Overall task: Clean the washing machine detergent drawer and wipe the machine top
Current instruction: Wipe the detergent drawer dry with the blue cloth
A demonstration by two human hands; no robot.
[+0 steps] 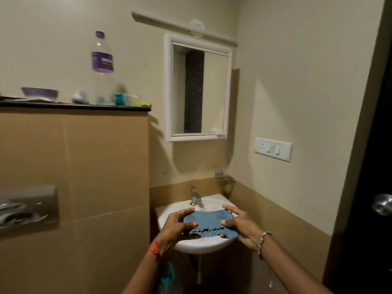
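1. Cloth (209, 223), one, blue, is held spread over the sink (203, 245), near the one tap (195, 196).
2. Left hand (178, 227) pinches its left edge, thumb on top, fingers curled round.
3. Right hand (241, 225) pinches the right edge likewise; both forearms reach forward.
4. One mirror (199, 90) above; one bottle (102, 60) on the ledge (74, 107).

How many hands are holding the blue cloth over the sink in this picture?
2. The left hand pinches the left end of the blue cloth. The right hand pinches its right end. Both are above the white sink. Some fingers are hidden under the cloth.
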